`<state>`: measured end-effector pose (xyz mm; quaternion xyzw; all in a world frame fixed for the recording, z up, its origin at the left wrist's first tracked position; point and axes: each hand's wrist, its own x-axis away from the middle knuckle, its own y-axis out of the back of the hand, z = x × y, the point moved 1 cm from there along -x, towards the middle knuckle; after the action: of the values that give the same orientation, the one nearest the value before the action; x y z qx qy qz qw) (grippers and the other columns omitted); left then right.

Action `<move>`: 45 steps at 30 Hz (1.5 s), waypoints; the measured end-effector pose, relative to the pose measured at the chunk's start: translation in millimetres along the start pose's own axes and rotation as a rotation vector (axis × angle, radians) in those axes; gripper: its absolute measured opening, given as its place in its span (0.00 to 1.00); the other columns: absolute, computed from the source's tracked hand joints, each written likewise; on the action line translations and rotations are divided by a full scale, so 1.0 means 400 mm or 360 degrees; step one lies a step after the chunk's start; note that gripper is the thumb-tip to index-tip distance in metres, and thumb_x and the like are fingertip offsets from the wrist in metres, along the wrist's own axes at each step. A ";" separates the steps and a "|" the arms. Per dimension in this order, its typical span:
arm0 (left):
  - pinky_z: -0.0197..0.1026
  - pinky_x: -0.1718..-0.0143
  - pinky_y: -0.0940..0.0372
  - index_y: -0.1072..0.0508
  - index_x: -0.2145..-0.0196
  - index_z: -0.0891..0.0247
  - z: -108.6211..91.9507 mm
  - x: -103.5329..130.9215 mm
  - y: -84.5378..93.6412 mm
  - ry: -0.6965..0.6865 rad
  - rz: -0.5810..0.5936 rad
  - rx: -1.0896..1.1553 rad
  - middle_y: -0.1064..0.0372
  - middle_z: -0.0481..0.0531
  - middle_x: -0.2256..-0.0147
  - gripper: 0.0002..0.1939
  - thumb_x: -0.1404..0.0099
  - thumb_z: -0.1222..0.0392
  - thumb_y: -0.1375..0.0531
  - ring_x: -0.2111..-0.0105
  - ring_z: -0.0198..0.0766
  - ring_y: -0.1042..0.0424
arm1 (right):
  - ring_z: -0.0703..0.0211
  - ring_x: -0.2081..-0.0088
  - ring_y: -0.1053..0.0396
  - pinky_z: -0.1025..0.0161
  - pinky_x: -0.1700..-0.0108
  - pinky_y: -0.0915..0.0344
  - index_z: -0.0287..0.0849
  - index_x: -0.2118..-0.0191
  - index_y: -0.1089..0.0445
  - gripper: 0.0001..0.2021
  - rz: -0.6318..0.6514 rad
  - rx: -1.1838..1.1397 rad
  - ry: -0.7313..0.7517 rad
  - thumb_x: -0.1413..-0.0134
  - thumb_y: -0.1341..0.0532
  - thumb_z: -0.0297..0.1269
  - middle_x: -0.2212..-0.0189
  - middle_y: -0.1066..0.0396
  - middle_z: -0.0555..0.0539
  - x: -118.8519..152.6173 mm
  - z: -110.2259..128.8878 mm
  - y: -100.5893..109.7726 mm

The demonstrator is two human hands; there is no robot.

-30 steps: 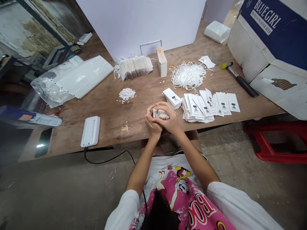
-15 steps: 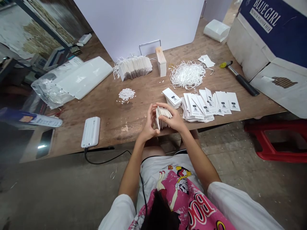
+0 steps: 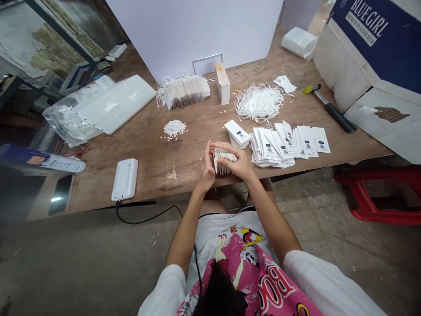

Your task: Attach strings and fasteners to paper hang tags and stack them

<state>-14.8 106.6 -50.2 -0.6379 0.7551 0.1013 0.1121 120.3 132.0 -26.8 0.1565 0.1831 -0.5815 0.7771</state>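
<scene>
At the table's front edge my right hand (image 3: 239, 164) curves over a stack of white cards (image 3: 225, 159), its thumb bent across the near side. My left hand (image 3: 208, 169) lies upright along the stack's left end, fingers straight and pressed against it, so the cards are held between both hands. The cards stand on edge, slightly fanned. Just beyond my right hand is a neat pile of printed white cards (image 3: 237, 133). Spread out to its right are loose printed cards (image 3: 272, 147), overlapping one another.
Farther back are a heap of white strings (image 3: 258, 103), a row of cards with strings (image 3: 187, 92), a tall card block (image 3: 222, 85) and small white pieces (image 3: 175, 128). A hammer (image 3: 332, 109) lies by a carton (image 3: 365, 66). A power bank (image 3: 125, 179) trails a cable at left.
My left hand has straightened and shifted its thumb off the stack's near corner, now lying flatter along the left end. My right hand keeps its hold. The view has shifted slightly.
</scene>
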 end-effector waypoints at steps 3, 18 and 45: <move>0.55 0.37 0.48 0.64 0.32 0.56 -0.004 0.001 0.006 -0.0036 0.0146 -0.0099 0.55 0.66 0.34 0.63 0.54 0.27 0.39 0.35 0.57 0.48 | 0.53 0.42 0.34 0.49 0.37 0.41 0.50 0.49 0.28 0.19 0.0001 0.0021 0.0009 0.45 0.37 0.48 0.47 0.28 0.46 0.000 0.000 -0.002; 0.53 0.35 0.48 0.47 0.35 0.49 0.013 0.003 0.053 -0.0054 0.0099 0.0023 0.47 0.54 0.34 0.38 0.39 0.51 0.36 0.35 0.50 0.47 | 0.55 0.48 0.29 0.55 0.43 0.34 0.48 0.50 0.27 0.16 -0.0132 0.0089 -0.0006 0.44 0.38 0.43 0.50 0.26 0.48 0.000 -0.003 0.005; 0.48 0.51 0.30 0.37 0.42 0.55 -0.024 -0.039 0.068 0.0300 -0.0861 0.0888 0.29 0.55 0.47 0.34 0.46 0.65 0.36 0.54 0.47 0.23 | 0.61 0.64 0.32 0.61 0.58 0.34 0.43 0.63 0.27 0.11 -0.0567 -0.0014 -0.0255 0.55 0.40 0.33 0.66 0.29 0.50 -0.067 -0.024 -0.011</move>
<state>-39.7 123.1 -35.9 -0.7653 0.5654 -0.1999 0.2340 108.1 157.8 -22.9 0.0713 0.1482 -0.7197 0.6746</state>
